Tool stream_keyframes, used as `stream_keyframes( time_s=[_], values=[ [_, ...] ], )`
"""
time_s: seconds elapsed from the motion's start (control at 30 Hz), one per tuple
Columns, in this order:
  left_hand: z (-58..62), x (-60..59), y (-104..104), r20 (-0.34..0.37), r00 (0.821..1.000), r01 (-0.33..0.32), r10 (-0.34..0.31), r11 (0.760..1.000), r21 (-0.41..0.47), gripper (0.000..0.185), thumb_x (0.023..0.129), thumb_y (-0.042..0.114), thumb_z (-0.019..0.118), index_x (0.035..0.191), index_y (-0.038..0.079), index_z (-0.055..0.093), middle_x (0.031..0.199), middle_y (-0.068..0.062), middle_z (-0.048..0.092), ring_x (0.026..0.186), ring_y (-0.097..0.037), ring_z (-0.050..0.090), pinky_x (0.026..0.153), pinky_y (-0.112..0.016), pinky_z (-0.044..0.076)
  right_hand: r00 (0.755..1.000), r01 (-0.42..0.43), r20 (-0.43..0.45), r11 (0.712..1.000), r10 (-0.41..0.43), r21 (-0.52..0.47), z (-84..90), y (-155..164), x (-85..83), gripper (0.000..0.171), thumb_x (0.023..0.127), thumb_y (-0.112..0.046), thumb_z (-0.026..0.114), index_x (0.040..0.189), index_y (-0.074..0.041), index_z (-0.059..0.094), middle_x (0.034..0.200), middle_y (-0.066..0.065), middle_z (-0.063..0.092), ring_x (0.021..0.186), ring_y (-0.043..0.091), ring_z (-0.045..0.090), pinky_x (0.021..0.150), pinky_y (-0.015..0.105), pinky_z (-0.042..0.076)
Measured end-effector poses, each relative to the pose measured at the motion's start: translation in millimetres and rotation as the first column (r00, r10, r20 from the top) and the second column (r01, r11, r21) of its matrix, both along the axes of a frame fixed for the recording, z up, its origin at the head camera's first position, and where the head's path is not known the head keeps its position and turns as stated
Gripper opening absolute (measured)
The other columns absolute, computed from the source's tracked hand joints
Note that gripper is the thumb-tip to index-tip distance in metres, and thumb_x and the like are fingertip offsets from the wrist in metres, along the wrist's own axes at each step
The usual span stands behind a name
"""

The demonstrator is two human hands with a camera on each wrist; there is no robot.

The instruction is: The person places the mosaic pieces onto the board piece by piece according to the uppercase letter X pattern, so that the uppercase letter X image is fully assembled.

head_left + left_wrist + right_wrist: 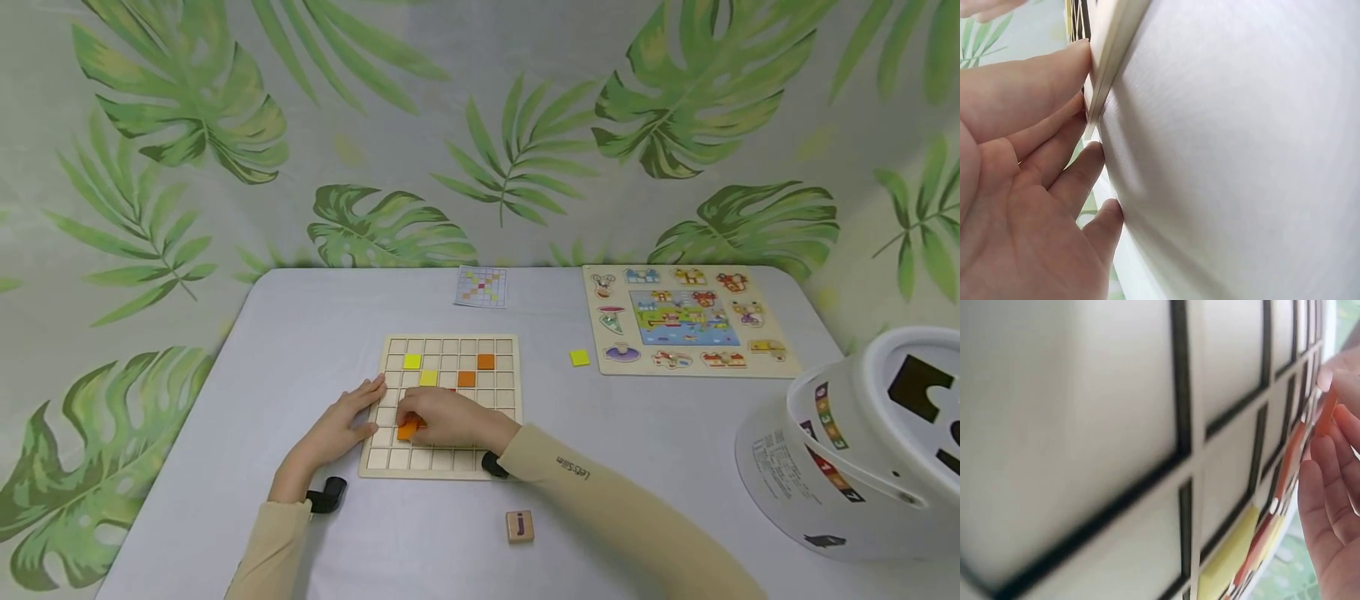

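Observation:
A wooden grid board (442,465) lies on the table, with square tiles set in some of its cells. Over its lower left part, my right hand (442,417) pinches an orange tile (1327,415) between thumb and fingers. Beneath and beside that hand, other tiles are partly covered. Further up the board sit two yellow tiles, one near the top left (412,362), and two orange tiles, the upper one (486,362) at right. My left hand (339,425) rests beside the board's left edge, its extended fingertips touching the rim (1109,53).
A pattern card (481,287) lies behind the board. To the right are a loose yellow tile (580,357), a picture peg puzzle (686,321) and a large white bucket (832,467). A wooden letter block (520,527) stands near the front.

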State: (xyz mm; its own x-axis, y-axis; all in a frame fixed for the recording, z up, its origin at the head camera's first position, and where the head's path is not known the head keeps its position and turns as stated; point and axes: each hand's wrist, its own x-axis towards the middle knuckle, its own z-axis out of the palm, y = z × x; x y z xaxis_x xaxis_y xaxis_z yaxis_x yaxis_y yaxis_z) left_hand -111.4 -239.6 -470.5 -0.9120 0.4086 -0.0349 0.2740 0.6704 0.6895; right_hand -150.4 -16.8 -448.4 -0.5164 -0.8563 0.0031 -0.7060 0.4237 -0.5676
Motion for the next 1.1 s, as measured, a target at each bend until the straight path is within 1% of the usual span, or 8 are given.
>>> stream_keyframes(
  time_s=[0.23, 0.4, 0.5, 0.63, 0.8, 0.93, 1.0, 1.1],
  values=[
    [0.6, 1.1, -0.9, 0.002, 1.0, -0.005, 0.005, 1.0, 0.008, 0.061, 0.086, -0.003, 0.064, 0.14, -0.01, 0.038, 0.153, -0.017, 0.026, 0.139, -0.041, 0.02, 0.11, -0.06, 0.009, 0.999, -0.026, -0.031, 0.998, 0.028, 0.054, -3.0, -13.8, 1.7, 0.017, 0.081, -0.006, 0.072, 0.097, -0.012, 0.068, 0.091, -0.007, 0.057, 0.082, 0.007, 0.049, 0.077, 0.014, 0.04],
    [0.1, 0.6, -0.7, 0.005, 1.0, 0.002, -0.002, 1.0, 0.016, 0.06, 0.086, -0.003, 0.064, 0.14, -0.01, 0.038, 0.153, -0.018, 0.026, 0.139, -0.042, 0.02, 0.11, -0.061, 0.009, 0.998, -0.042, -0.04, 0.997, 0.045, 0.06, -2.5, -14.9, 3.5, 0.019, 0.082, -0.006, 0.073, 0.1, -0.011, 0.069, 0.094, -0.005, 0.058, 0.084, 0.006, 0.05, 0.078, 0.014, 0.04],
    [-0.5, 0.2, 0.2, 0.011, 1.0, -0.001, 0.001, 1.0, 0.016, 0.06, 0.087, -0.003, 0.064, 0.141, -0.009, 0.038, 0.153, -0.017, 0.026, 0.139, -0.041, 0.02, 0.11, -0.06, 0.008, 1.0, -0.007, 0.011, 1.0, 0.006, 0.025, -1.0, -5.8, 2.0, 0.02, 0.084, -0.007, 0.071, 0.103, -0.011, 0.069, 0.096, -0.005, 0.059, 0.084, 0.007, 0.051, 0.078, 0.015, 0.042],
    [-0.8, 0.4, 1.2, 0.023, 1.0, -0.016, 0.016, 1.0, 0.009, 0.061, 0.087, -0.003, 0.063, 0.142, -0.009, 0.037, 0.154, -0.016, 0.025, 0.14, -0.04, 0.019, 0.111, -0.058, 0.008, 0.989, 0.09, 0.121, 0.994, -0.082, -0.058, 3.2, 23.0, -5.8, 0.019, 0.087, -0.005, 0.066, 0.105, -0.009, 0.069, 0.098, -0.002, 0.061, 0.084, 0.011, 0.054, 0.075, 0.019, 0.045],
    [0.7, 2.1, 2.8, 0.026, 0.999, -0.031, 0.031, 1.0, 0.001, 0.061, 0.087, -0.003, 0.063, 0.142, -0.009, 0.036, 0.154, -0.016, 0.024, 0.141, -0.039, 0.018, 0.112, -0.057, 0.007, 0.953, 0.265, 0.188, 0.953, -0.237, -0.146, 1.3, 84.5, -23.6, 0.02, 0.085, -0.003, 0.067, 0.106, -0.003, 0.068, 0.097, 0.004, 0.064, 0.084, 0.016, 0.055, 0.074, 0.026, 0.049],
    [1.2, 3.0, 3.0, 0.025, 0.999, -0.028, 0.028, 1.0, -0.006, 0.061, 0.088, -0.003, 0.062, 0.142, -0.009, 0.036, 0.154, -0.016, 0.024, 0.141, -0.039, 0.018, 0.112, -0.056, 0.007, 0.903, 0.421, 0.169, 0.893, -0.395, -0.157, -2.0, 140.8, -38.4, 0.023, 0.083, 0.0, 0.069, 0.106, 0.0, 0.067, 0.099, 0.008, 0.065, 0.086, 0.018, 0.057, 0.076, 0.032, 0.05],
    [1.4, 3.1, 2.8, 0.025, 0.999, -0.026, 0.026, 1.0, -0.007, 0.061, 0.088, -0.003, 0.062, 0.142, -0.009, 0.035, 0.154, -0.016, 0.024, 0.141, -0.039, 0.018, 0.112, -0.056, 0.007, 0.871, 0.488, 0.147, 0.861, -0.469, -0.144, -2.9, 165.2, -44.4, 0.023, 0.083, 0.001, 0.07, 0.106, 0.001, 0.066, 0.099, 0.009, 0.066, 0.086, 0.02, 0.058, 0.077, 0.035, 0.05],
    [1.5, 2.6, 2.8, 0.022, 0.999, -0.025, 0.025, 1.0, -0.008, 0.061, 0.087, -0.003, 0.062, 0.142, -0.009, 0.036, 0.154, -0.016, 0.024, 0.14, -0.039, 0.018, 0.112, -0.057, 0.008, 0.832, 0.554, 0.117, 0.824, -0.543, -0.114, -4.6, 194.0, -51.5, 0.024, 0.082, 0.003, 0.069, 0.106, 0.002, 0.066, 0.1, 0.012, 0.066, 0.088, 0.025, 0.058, 0.078, 0.039, 0.05]
  ],
)
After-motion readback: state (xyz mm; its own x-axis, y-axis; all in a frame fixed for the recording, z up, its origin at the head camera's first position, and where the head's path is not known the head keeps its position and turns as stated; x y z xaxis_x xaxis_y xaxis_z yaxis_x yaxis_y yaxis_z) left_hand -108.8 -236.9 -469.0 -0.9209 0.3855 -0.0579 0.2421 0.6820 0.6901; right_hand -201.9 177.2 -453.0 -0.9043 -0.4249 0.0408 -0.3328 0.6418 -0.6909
